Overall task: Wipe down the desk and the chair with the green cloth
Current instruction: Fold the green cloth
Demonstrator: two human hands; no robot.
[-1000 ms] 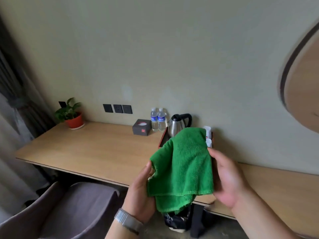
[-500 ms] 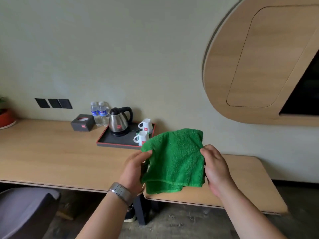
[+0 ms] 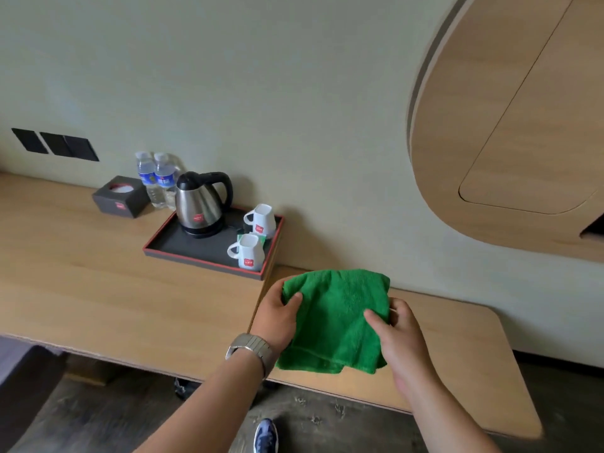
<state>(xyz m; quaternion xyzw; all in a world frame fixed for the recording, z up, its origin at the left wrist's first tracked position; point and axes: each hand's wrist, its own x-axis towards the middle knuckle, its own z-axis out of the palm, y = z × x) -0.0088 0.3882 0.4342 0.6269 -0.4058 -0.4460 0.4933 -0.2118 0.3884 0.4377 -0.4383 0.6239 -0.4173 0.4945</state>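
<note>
My view is moderately bright under soft, even light. Shadows are faint; the floor [image 3: 98, 420] under the desk [image 3: 98, 289] is darker. Wide-angle distortion bends the desk edge. Left-edge detail is blurred.

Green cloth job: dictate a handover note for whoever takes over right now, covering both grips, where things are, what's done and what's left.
Left grip: holds the cloth by its left edge.
Right grip: pinches its right edge.
Cloth: folded, over the right end of the desk, near the tray with kettle and cups; contact with the desk unclear.
Chair: only a corner shows, lower left.
Done: cloth ready; no wiping evident.
Left: wipe desk, then chair.
</note>
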